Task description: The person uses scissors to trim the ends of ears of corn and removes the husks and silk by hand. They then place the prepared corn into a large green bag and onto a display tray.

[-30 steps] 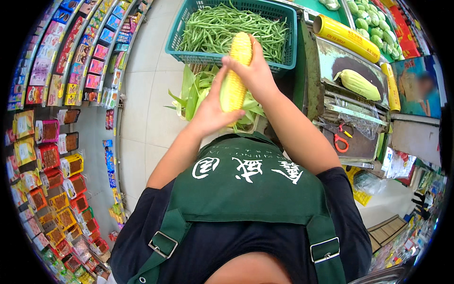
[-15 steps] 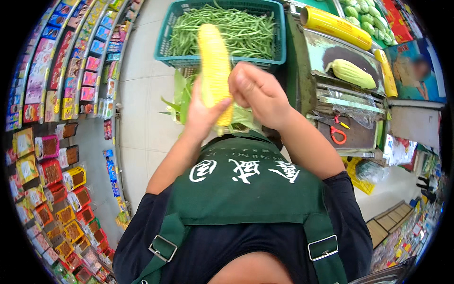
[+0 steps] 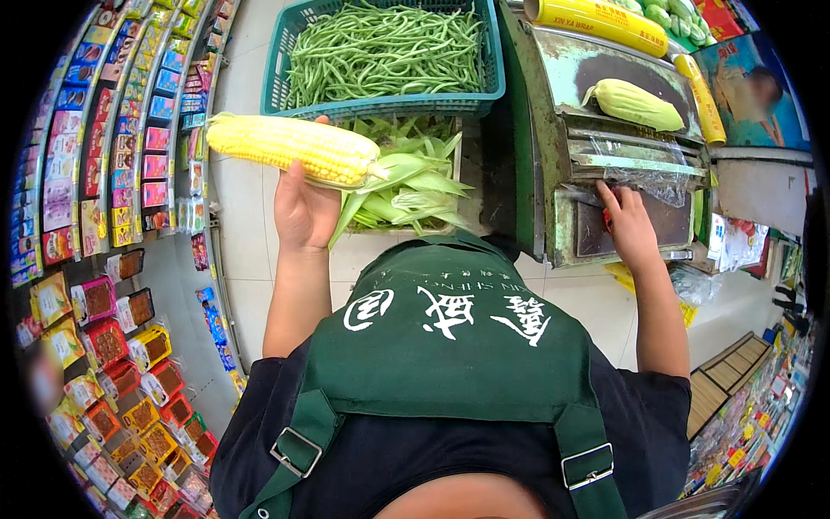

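Observation:
My left hand (image 3: 304, 210) grips a yellow corn cob (image 3: 290, 149) held sideways, its green husk leaves hanging off the right end above a box of husks (image 3: 413, 186). My right hand (image 3: 628, 227) rests on the front of the metal wrapping machine (image 3: 596, 147), at something red under the clear film; whether it grips anything is hidden. Another corn cob in pale husk (image 3: 634, 103) lies on the machine's plate.
A green crate of green beans (image 3: 385, 54) stands ahead. Yellow film rolls (image 3: 602, 21) sit on top of the machine. Shelves of coloured snack packets (image 3: 104, 216) line the left side. I wear a green apron (image 3: 450, 346).
The cob swung from upright to sideways and now sits in my left hand alone. My right hand left it and moved right to the wrapping machine.

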